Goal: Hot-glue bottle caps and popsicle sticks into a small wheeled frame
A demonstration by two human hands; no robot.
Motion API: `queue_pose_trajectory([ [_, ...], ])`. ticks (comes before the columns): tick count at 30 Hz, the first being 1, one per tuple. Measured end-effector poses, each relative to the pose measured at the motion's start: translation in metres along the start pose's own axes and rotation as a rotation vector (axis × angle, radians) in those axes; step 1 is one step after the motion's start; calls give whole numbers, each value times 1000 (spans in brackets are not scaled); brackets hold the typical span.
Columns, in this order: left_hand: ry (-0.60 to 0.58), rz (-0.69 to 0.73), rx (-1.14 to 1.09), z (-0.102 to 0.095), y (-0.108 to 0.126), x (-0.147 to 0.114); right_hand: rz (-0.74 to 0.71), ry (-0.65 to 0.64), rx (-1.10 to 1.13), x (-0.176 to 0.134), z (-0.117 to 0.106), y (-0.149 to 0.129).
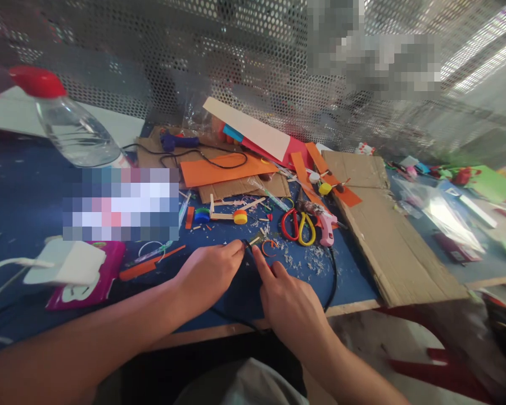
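Observation:
My left hand (216, 265) is closed, its fingertips pinched at a small dark piece (247, 244) too small to name. Just across from it is my right hand (290, 301), index finger stretched toward that dark piece and the other fingers curled under. What the right hand grips is hidden. A short wooden stick (255, 241) shows by the fingertips. Beyond the hands lies a small construction of wooden sticks (221, 215) with an orange-and-yellow wheel (240, 217) and a blue-and-green wheel (202, 215). An orange paper curl (270, 248) lies close to my right index finger.
To the right are scissors (307, 229) with red and yellow handles and a pink glue gun (327, 228) with its black cord. Cardboard (396, 242) covers the table's right side. A blue glue gun (179, 141), water bottle (78, 129) and white charger (69, 261) stand or lie around.

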State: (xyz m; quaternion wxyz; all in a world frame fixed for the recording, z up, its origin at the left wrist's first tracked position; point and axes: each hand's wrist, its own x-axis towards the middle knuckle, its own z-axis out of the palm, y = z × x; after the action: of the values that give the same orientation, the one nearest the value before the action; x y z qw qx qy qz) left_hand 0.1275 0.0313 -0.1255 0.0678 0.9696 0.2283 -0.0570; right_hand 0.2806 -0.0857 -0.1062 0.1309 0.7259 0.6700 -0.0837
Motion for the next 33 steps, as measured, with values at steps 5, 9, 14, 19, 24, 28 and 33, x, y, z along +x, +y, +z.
queue_pose_trajectory([
  [5,13,-23,-33,-3,0,0,10,-14,9,-7,1,0],
  [9,5,-22,-49,-4,0,1,17,-38,16,-6,-2,-1],
  [14,-3,-33,-55,-5,0,1,15,-41,25,0,-6,-3],
  [19,-26,-41,-5,-6,2,1,10,-20,18,-9,0,-1],
  [24,-13,-31,-20,-6,2,1,7,3,11,0,0,-3],
  [28,7,-34,-44,-6,0,0,-4,16,10,-3,1,-1],
  [33,12,-29,-61,-6,0,0,-1,-33,7,-17,4,0],
])
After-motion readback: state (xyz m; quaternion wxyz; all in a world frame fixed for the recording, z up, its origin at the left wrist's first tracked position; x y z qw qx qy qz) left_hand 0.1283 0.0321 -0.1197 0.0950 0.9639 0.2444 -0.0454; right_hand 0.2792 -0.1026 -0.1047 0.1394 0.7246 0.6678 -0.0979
